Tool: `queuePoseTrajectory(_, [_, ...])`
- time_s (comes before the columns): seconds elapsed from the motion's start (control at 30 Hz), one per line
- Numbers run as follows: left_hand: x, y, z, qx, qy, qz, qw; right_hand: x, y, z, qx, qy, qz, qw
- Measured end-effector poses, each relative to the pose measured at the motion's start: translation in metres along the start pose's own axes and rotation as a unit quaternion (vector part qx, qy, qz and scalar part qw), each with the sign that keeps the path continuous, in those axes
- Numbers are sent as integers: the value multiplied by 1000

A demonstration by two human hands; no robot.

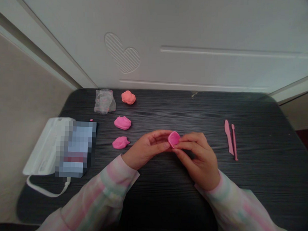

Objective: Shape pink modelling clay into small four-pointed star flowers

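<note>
Between my two hands, above the middle of the dark table (156,112), is a small pink clay cup (173,139) with a hollow facing up toward me. My left hand (152,145) is closed around its left side, thumb in front and fingers behind. At its right rim, the fingertips of my right hand (199,156) pinch the wall. Left of my hands lie a pink clay lump (120,142) and a second pink lump (122,123), with an orange clay lump (128,97) farther back.
A crumpled clear plastic bag (105,101) lies at the back left. Nearer on the left are a white device (44,148), a phone with a blurred screen (77,149) and a white cable (46,191). A pink plastic knife (229,136) and a thin pink tool (234,143) lie right.
</note>
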State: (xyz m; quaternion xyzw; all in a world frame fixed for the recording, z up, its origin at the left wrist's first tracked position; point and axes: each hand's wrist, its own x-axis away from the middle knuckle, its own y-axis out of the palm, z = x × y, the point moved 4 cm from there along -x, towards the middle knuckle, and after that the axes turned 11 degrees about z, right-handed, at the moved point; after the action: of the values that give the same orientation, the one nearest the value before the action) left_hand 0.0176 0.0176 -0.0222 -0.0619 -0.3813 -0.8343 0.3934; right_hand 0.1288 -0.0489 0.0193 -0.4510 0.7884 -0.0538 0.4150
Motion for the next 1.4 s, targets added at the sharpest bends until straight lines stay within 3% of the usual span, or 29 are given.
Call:
queuePoseTrajectory(0.17, [2, 2, 3, 61, -24, -22, 998, 0, -2, -1, -8, -16, -2, 1000])
queuePoseTrajectory(0.93, [2, 3, 3, 66, -19, -30, 997, 1, -2, -6, -15, -19, 4, 1000])
queuePoseTrajectory(1.27, [2, 3, -1, 71, -50, -27, 996, 1, 2, -10, -19, -47, -1, 999])
queuePoseTrajectory(1.4, [2, 4, 0, 80, -56, -37, 995, 0, 2, -10, -26, -29, -4, 999])
